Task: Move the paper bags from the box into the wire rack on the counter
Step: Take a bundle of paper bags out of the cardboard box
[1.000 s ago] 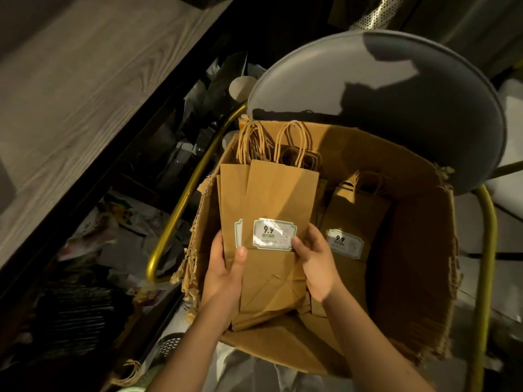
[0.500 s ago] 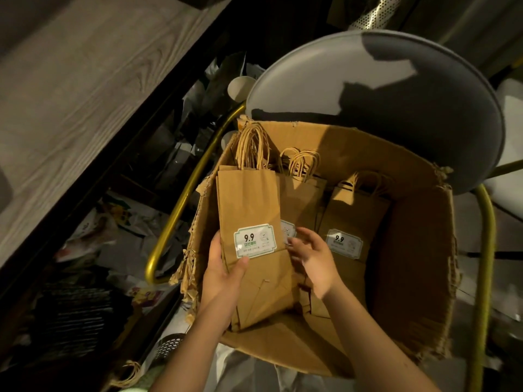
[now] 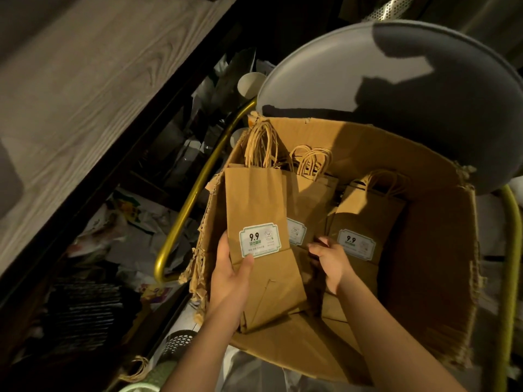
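An open cardboard box (image 3: 435, 250) stands on a chair and holds flat brown paper bags with twisted handles and "9.9" labels. My left hand (image 3: 230, 274) grips a stack of bags (image 3: 256, 207) at the box's left side, thumb just under the label. My right hand (image 3: 329, 261) reaches into the middle of the box, fingers curled onto the bags there (image 3: 307, 199). More bags (image 3: 365, 216) lean further right. The wire rack is out of view.
A round grey chair back (image 3: 396, 77) with a gold metal frame (image 3: 195, 190) rises behind the box. A wood-grain counter (image 3: 73, 86) runs along the left. Cluttered shelves of packets and cups (image 3: 127, 222) lie under the counter. A mesh basket (image 3: 181, 340) sits low.
The left hand has pulled a stack of bags away to the left. The right hand let go of that stack and moved down onto the bags in the middle of the box.
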A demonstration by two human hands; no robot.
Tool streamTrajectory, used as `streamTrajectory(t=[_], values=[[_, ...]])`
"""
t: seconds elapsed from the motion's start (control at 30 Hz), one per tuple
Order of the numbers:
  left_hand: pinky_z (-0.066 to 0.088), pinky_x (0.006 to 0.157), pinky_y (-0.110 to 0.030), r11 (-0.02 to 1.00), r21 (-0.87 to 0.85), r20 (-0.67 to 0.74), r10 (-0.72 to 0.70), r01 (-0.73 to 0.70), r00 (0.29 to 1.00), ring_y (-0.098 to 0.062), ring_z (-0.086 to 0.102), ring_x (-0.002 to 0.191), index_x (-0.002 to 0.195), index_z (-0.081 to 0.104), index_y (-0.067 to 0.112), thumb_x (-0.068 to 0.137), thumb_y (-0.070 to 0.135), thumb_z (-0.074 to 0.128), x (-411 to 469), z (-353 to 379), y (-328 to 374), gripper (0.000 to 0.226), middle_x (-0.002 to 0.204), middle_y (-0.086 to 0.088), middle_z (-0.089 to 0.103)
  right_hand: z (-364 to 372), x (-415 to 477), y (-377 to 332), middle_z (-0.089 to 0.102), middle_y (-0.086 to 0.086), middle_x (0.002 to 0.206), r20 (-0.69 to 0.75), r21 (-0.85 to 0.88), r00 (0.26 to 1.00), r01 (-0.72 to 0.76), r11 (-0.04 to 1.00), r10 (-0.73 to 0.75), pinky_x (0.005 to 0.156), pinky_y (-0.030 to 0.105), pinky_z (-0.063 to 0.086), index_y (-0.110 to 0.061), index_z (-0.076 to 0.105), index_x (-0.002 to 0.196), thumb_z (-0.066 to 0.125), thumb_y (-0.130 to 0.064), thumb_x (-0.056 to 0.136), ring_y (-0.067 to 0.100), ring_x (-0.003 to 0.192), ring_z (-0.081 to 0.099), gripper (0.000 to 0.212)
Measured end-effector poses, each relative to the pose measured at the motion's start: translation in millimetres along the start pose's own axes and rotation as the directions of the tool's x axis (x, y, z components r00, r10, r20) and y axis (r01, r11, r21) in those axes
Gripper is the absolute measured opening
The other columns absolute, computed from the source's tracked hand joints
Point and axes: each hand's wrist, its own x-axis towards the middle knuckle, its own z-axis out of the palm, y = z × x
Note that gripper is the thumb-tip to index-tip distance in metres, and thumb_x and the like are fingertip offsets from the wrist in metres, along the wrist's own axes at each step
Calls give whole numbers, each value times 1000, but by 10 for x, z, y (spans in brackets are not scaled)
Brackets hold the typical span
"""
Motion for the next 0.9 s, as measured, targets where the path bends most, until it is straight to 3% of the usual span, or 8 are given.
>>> streamTrajectory(t=[0.1,0.17,0.27,0.4,0.5,0.7,0.8,0.9], values=[[39,103,-37,1000,-12,3,-4,4,1000,-1,46,113,139,26,51,96,21,53,3,-6,-13,59,107,39,49,121,12,-43,64,7,94,-47,66,999,-13,998,16,59,29,48,-13,50,130,65,-6,89,19,81,63,44],[39,105,-39,1000,-12,10,-7,7,1000,-3,47,117,139,26,51,96,21,53,7,-4,-23,59,110,37,50,192,36,-69,65,10,88,-76,57,997,-19,998,24,56,32,49,-14,53,116,69,-9,87,22,75,63,34],[39,107,-43,1000,-14,10,-9,9,1000,-4,46,120,140,25,51,96,23,54,11,-3,-31,59,114,35,51,248,82,-66,69,13,98,-98,-4,995,24,1000,-24,71,38,56,-7,58,111,66,-10,89,27,83,67,23],[36,105,-39,1000,-11,13,-2,2,1000,-1,43,116,141,25,50,97,22,52,-7,-16,5,59,106,40,46,190,-20,-108,63,2,114,-213,-65,955,196,978,-206,94,39,50,-19,51,126,51,-13,98,20,105,60,28],[36,103,-37,1000,-6,16,-2,2,1000,0,42,112,142,25,47,97,22,52,-19,-12,38,59,103,42,44,53,-179,-183,56,-5,111,-289,-116,907,286,951,-308,86,32,47,-21,46,135,45,-14,101,14,105,55,35],[39,105,-44,1000,-2,7,-23,23,1000,-8,46,121,142,26,47,96,24,54,-12,-10,27,59,116,28,51,-289,-414,-352,58,-15,102,-317,-263,783,469,843,-535,75,30,49,-27,51,125,45,-22,102,6,91,58,25],[41,102,-44,1000,9,-1,-28,28,1000,-8,47,117,142,26,46,96,23,54,-14,-1,34,58,115,27,51,-455,-479,-435,60,-11,108,-320,-244,770,496,833,-552,83,34,52,-26,52,119,48,-23,100,9,98,59,19],[43,99,-42,999,2,9,-38,38,999,-8,49,111,141,28,48,96,22,53,-8,0,40,57,109,30,52,-598,-466,-492,58,-2,128,-344,-205,773,493,846,-534,97,42,50,-21,47,138,49,-22,100,16,115,57,38]])
